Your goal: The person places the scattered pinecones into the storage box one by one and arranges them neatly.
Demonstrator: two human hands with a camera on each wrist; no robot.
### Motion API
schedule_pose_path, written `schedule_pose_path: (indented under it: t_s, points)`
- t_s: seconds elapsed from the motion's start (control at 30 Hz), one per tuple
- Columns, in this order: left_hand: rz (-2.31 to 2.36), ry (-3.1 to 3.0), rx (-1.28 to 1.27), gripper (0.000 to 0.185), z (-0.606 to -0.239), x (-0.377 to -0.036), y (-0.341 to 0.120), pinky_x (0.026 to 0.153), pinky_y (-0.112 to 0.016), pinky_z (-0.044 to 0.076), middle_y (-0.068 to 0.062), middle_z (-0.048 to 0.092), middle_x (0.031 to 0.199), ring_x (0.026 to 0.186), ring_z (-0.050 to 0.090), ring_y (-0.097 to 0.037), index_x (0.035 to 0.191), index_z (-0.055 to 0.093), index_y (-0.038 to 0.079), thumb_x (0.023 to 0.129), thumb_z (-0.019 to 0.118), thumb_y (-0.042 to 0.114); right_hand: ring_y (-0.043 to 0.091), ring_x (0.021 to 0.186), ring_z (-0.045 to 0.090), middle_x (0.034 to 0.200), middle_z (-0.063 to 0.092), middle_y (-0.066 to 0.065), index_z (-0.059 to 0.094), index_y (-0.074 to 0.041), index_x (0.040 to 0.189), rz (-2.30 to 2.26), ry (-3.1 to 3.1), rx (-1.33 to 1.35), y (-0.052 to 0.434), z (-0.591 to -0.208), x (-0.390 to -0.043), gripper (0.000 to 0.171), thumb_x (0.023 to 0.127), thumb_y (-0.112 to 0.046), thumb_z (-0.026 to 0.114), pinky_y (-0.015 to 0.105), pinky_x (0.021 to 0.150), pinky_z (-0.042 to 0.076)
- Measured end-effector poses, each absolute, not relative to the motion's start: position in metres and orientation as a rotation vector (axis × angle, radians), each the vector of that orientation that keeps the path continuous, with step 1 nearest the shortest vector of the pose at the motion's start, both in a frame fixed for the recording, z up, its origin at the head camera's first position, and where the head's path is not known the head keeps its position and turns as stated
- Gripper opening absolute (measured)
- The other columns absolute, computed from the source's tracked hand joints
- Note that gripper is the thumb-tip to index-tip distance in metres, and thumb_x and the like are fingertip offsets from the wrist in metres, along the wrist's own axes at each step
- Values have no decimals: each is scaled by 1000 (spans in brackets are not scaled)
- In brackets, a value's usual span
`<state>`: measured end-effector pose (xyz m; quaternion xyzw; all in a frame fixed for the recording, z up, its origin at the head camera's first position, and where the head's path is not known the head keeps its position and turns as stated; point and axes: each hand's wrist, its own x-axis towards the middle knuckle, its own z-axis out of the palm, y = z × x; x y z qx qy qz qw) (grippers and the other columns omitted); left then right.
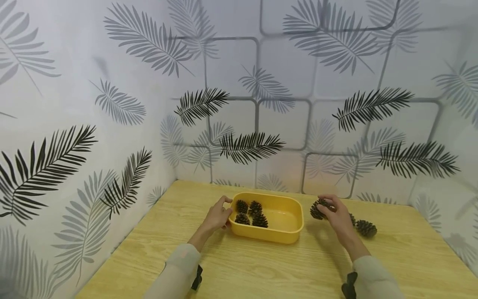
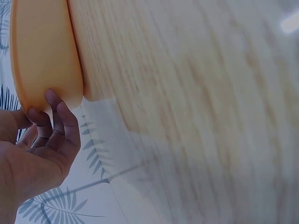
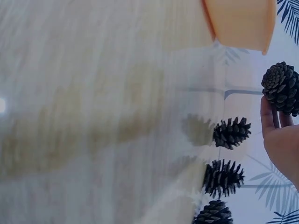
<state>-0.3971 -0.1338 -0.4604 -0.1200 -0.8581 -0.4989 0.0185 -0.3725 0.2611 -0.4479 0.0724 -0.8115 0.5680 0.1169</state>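
Note:
A yellow plastic tub (image 1: pixel 267 235) stands on the table, with several brown pine cones (image 1: pixel 255 207) gathered in its left half. My left hand (image 1: pixel 218 214) grips the tub's left end, thumb at the rim and fingers against the outer wall (image 2: pixel 46 51), as the left wrist view shows. To the right of the tub, my right hand (image 1: pixel 339 216) holds a pine cone (image 1: pixel 317 209) between thumb and fingers. In the right wrist view this held cone (image 3: pixel 281 88) is raised above the table, partly cut off by the frame edge.
Beyond my right hand, loose pine cones (image 1: pixel 366 229) lie on the table; three of them, including a middle cone (image 3: pixel 224 178), show in the right wrist view. The wood-grain table (image 1: pixel 261 270) meets leaf-patterned walls (image 1: pixel 239 124) at its back and left.

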Motion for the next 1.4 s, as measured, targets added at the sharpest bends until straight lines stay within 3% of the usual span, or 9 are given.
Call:
schedule_pose_path:
  t_s: [0.2,0.4,0.5,0.63,0.77,0.97,1.17,1.4]
  points:
    - [-1572,-2676,-345,36,-461,-401,-133,50,-32,53,-17,67,75,59,70,-32,145,48,5,110,51,11,42,142,40,159,36,26,43,-5,152,1683,-2383,205,256,-440,-373,48,110,-25,56,40,97,48]
    - [-1580,-2676,-348,36,-461,-402,-135,51,-34,55,-13,66,73,61,71,-34,146,48,5,110,51,12,36,133,46,159,36,24,41,-6,156,1704,-2374,242,248,-434,-375,52,110,-25,55,29,85,49]
    - [-1581,-2679,-342,37,-460,-402,-135,52,-35,56,-13,66,74,61,71,-34,146,48,4,110,51,12,34,131,45,160,34,24,39,-8,158,1721,-2375,269,244,-429,-376,53,111,-25,54,30,83,47]
    - [-1575,-2677,-350,37,-458,-403,-135,52,-35,56,-15,66,74,60,70,-30,146,47,4,110,51,11,40,139,41,162,33,22,40,-7,158,1789,-2344,291,238,-420,-376,51,111,-22,53,50,99,47]
    - [-1574,-2676,-352,36,-457,-401,-134,54,-38,57,-15,66,74,61,71,-34,146,47,4,110,50,11,41,147,33,161,34,21,43,-2,154,1826,-2301,320,233,-419,-379,48,110,-17,54,62,114,36]
    - [-1585,-2679,-361,37,-456,-397,-134,55,-40,58,-15,66,75,65,71,-38,146,47,3,111,50,11,40,150,28,162,33,22,43,0,153,1834,-2280,353,225,-418,-382,46,110,-12,54,59,117,35]
    - [-1576,-2674,-358,36,-456,-398,-135,54,-38,57,-14,66,74,62,71,-35,146,47,3,110,50,10,38,145,37,158,38,25,42,-1,154,1861,-2262,393,216,-417,-387,47,110,-11,53,54,115,39]
    - [-1568,-2674,-370,34,-457,-398,-134,53,-37,57,-14,66,74,64,71,-36,144,48,3,110,50,10,42,141,41,157,39,26,42,-1,153,1862,-2284,417,208,-421,-386,47,109,-9,55,60,116,37]
